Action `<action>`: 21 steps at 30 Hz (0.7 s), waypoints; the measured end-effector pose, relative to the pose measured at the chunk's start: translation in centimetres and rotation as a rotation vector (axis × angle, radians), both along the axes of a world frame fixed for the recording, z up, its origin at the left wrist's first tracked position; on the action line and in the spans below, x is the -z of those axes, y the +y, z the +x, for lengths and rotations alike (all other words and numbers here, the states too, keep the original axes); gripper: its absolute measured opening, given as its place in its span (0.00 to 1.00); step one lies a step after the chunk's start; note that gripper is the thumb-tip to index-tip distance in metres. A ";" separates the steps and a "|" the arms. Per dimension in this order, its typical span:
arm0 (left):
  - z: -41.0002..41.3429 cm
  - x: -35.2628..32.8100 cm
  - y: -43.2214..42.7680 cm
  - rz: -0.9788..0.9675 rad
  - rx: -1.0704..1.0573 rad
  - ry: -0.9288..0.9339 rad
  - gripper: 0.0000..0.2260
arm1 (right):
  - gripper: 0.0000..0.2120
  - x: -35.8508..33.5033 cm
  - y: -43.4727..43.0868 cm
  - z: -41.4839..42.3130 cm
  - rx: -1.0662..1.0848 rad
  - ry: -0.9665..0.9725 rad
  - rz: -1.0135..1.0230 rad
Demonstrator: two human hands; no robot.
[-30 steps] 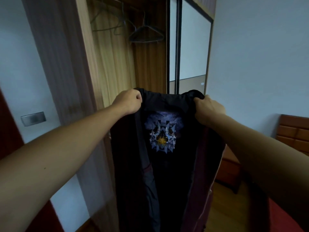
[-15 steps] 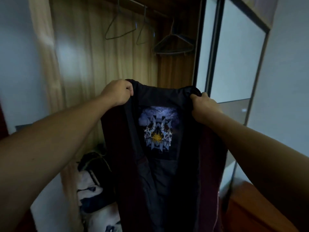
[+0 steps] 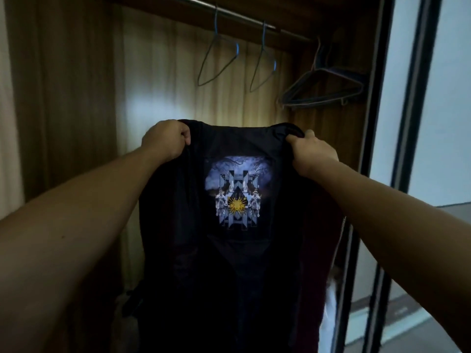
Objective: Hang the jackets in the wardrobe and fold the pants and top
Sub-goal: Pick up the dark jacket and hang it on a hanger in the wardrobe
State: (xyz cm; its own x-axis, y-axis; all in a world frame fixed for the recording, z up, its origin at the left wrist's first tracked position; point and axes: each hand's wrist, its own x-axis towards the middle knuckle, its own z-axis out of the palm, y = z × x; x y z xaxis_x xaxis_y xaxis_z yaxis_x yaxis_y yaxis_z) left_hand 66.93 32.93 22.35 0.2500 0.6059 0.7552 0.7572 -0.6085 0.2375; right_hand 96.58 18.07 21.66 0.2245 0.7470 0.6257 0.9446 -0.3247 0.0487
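Two hands (image 3: 165,140) (image 3: 313,155) grip the jacket (image 3: 229,276) beneath hangers (image 3: 219,59) on the rail (image 3: 239,17).

The jacket (image 3: 193,250) is black, with a dark maroon strip (image 3: 323,238) along its right edge. Its printed panel (image 3: 237,174) shows a blue-violet cloudy sky, black-and-white striped geometric shapes and a golden-yellow sun (image 3: 235,204) at the centre. The wardrobe (image 3: 158,72) is brown wood with vertical grain. The wire hangers (image 3: 219,64) are blue-grey, the rail (image 3: 229,14) silvery, and the door frame (image 3: 377,123) black around a pale grey door panel (image 3: 446,98).
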 end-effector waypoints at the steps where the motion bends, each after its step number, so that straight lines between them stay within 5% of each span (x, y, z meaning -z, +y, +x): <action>1: 0.1 -0.4 1.0 0.021 -0.023 0.000 0.15 | 0.22 -0.5 1.5 0.5 -0.012 -0.006 0.002; 14: -1.2 -6.7 10.5 0.115 -0.361 0.060 0.15 | 0.22 -7.1 20.2 4.7 -0.219 -0.056 0.064; 21: -0.6 -2.0 14.4 -0.012 -0.449 0.080 0.16 | 0.24 -3.6 27.1 5.1 -0.326 -0.126 -0.039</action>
